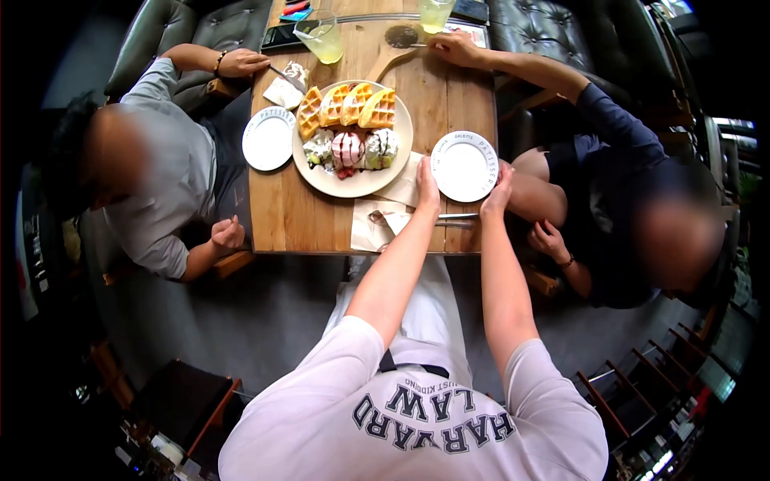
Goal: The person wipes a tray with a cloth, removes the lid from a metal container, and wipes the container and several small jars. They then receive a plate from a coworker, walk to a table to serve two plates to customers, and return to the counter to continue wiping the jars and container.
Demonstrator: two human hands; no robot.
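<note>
A small white plate (465,167) with lettering round its rim is between my two hands at the table's right side. My left hand (427,188) grips its left edge, and my right hand (498,191) its right edge. Left of my hands lies a large cream plate (353,187) bearing waffles (377,110) and scoops of ice cream (348,147) with whipped cream and dark sauce. Brown paper napkins (370,228) lie beside my left wrist. Silver cutlery (459,216) rests on the table just below the small plate, partly behind my arms.
A second small white plate (268,139) sits at the left table edge, below a crumpled napkin (286,86). Drink glasses (321,40), a phone (281,36) and a wooden paddle (390,58) are farther back. One person (164,172) sits left, another (622,172) right, reaching across the table's back.
</note>
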